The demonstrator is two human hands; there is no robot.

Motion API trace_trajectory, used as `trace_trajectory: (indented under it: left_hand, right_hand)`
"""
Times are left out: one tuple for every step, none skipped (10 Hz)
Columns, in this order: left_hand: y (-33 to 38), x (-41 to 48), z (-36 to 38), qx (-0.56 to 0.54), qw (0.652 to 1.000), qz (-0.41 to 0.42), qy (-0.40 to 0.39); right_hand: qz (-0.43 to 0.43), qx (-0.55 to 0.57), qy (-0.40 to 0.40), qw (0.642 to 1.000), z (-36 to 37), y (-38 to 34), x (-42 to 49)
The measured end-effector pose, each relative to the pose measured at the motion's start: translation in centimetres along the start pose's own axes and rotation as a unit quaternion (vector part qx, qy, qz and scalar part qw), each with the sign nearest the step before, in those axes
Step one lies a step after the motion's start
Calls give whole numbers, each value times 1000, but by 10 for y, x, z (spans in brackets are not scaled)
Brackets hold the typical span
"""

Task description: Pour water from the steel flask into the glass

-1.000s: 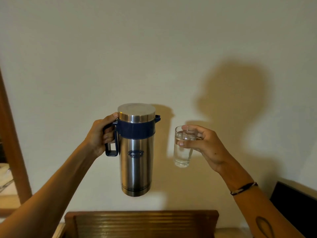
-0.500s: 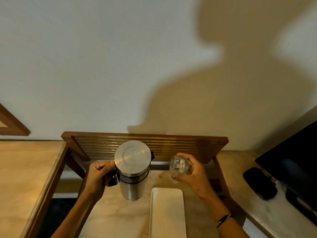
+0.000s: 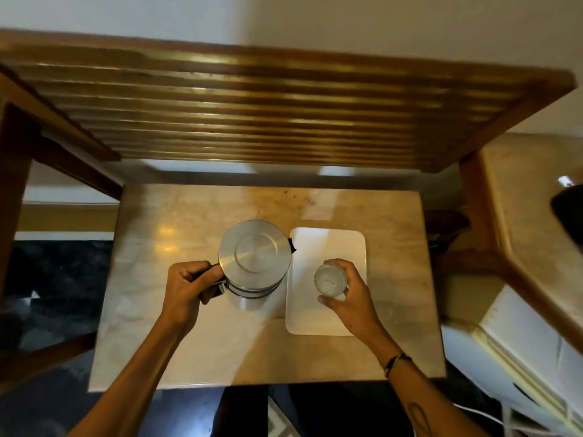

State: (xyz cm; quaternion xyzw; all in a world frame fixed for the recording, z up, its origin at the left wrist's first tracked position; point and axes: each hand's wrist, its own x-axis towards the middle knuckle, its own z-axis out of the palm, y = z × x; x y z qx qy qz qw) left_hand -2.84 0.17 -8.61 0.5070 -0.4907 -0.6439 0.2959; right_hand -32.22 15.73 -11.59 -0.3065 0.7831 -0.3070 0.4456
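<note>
At the far left a dark floor (image 3: 53, 279) shows beyond the wooden frame leg (image 3: 14, 190). A slatted wooden shelf (image 3: 252, 108) spans the top of the view, above a marble tabletop (image 3: 176, 348). The left hand (image 3: 186, 291) is closed around the dark handle (image 3: 209, 280) of the steel flask (image 3: 255, 263), fingers curled through it and thumb on top near the lid. The flask stands upright, seen from above, its round lid closed, left of centre on the tabletop; whether its base touches the marble cannot be told from this angle. Just beside it to the right lies a white rectangular tray (image 3: 328, 247). The right hand (image 3: 350, 298) wraps the glass (image 3: 330, 280) from the right and near sides, fingers curved round its wall, holding it upright over the tray's near half. The glass holds some clear liquid; whether it rests on the tray is unclear. A dark cord bracelet (image 3: 396, 362) circles the right wrist, and a tattoo (image 3: 421, 417) marks the forearm. Farther right stands another wooden frame leg (image 3: 476, 197).
</note>
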Motion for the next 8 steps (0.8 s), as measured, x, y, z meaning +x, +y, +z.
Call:
trace_trajectory:
  left_hand:
    - [2, 1, 4, -4, 1000, 16, -3]
    - [6, 0, 2, -10, 999, 33, -24]
    - [3, -2, -2, 0, 998, 48, -39]
    - [-1, -5, -6, 13, 997, 57, -48]
    - [-11, -13, -18, 21, 996, 57, -66]
    - [-14, -16, -26, 52, 993, 70, -80]
    - [-3, -15, -31, 93, 989, 72, -89]
    - [4, -17, -35, 126, 985, 85, -79]
  right_hand:
    - [-7, -11, 10, 1000, -4, -1, 3]
    - [-10, -11, 14, 1000, -5, -2, 12]
    - [-9, -11, 10, 1000, -2, -3, 14]
    - [-7, -4, 7, 1000, -1, 2, 18]
    - [-6, -6, 4, 1000, 2, 13, 20]
    - [-11, -14, -9, 1000, 0, 13, 20]
    - [-16, -25, -24, 999, -6, 1, 17]
    - [-13, -52, -29, 998, -14, -11, 10]
